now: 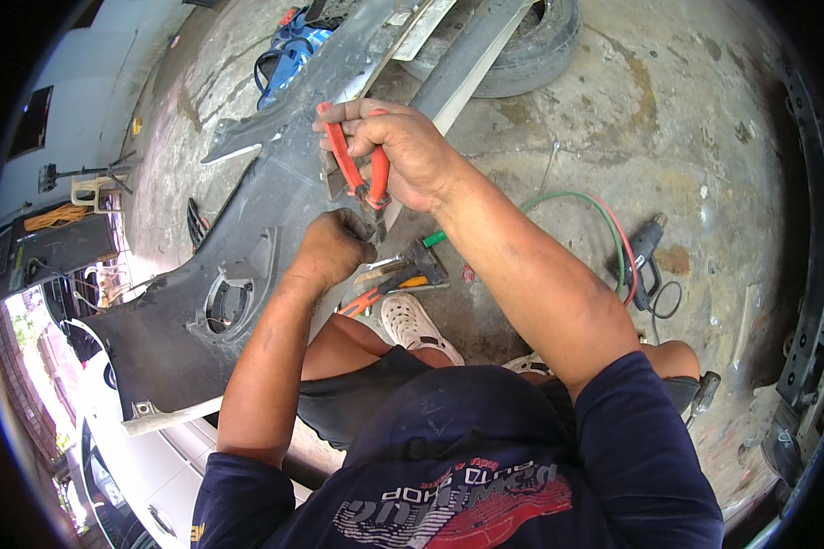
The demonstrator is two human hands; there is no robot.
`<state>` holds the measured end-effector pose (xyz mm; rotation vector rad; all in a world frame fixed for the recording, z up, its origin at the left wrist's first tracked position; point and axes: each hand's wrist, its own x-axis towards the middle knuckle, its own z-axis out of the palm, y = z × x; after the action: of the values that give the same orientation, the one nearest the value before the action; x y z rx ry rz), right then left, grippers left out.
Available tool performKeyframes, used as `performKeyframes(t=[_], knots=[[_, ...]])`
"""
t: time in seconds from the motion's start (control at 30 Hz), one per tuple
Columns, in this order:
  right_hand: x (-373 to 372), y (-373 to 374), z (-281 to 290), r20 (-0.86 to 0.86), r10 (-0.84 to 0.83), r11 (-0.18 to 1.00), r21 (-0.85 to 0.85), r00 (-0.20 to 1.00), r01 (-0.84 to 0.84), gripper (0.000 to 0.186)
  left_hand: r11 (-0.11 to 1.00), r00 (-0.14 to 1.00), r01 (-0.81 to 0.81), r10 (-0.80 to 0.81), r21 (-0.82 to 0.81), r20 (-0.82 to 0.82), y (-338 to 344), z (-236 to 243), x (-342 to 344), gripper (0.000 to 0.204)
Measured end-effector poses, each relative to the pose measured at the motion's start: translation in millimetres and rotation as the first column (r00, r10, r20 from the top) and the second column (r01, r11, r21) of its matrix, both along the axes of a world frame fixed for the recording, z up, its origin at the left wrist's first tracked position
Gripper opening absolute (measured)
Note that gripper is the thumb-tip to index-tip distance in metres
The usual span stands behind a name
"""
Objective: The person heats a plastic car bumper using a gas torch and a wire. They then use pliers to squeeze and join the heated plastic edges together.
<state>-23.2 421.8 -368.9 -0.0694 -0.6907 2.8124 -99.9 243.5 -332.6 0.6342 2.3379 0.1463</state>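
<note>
My right hand (410,154) is wrapped round the red handles of a pair of pliers (342,154), which stand spread apart. The pliers' metal jaws point down toward my left hand (331,245). Its fingers are curled closed at the edge of a large dark car bumper (288,188), beside the jaws. What those fingers pinch, if anything, is hidden. The bumper stretches from lower left to the top, with a round opening (230,304) near its lower end. Below the jaws, a hammer (423,263) and other hand tools with orange handles (368,298) lie close to my foot.
A tyre (531,59) lies on the concrete floor behind the bumper. On the right are a heat gun (647,256) with its cord and green and red hoses (604,212). A blue bag (293,59) is at the top. A white car (169,476) stands lower left.
</note>
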Motion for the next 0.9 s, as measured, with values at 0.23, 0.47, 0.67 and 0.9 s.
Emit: performKeyframes(t=[0.23, 0.47, 0.67, 0.9], knots=[[-9.3, -16.8, 8.6, 0.107, -0.162, 0.986, 0.058, 0.981, 0.156, 0.022, 1.0, 0.999, 0.029, -0.029, 0.008, 0.015, -4.3, -8.6, -5.4, 0.029], [2.9, -16.2, 3.2, 0.047, -0.23, 0.971, 0.077, 0.972, 0.226, 0.028, 1.0, 0.999, 0.009, -0.01, 0.027, 0.036, -2.6, -5.0, -3.4, 0.032], [26.2, 6.5, -11.4, -0.055, -0.106, 0.988, -0.115, 0.993, 0.099, 0.049, 1.0, 1.0, -0.012, 0.012, 0.001, -0.001, 1.9, 5.9, -0.4, 0.033], [26.4, -9.4, -3.2, -0.058, -0.135, 0.989, -0.062, 0.989, 0.131, 0.05, 0.999, 1.0, 0.006, -0.007, -0.052, -0.005, 6.5, 9.3, 2.1, 0.033]])
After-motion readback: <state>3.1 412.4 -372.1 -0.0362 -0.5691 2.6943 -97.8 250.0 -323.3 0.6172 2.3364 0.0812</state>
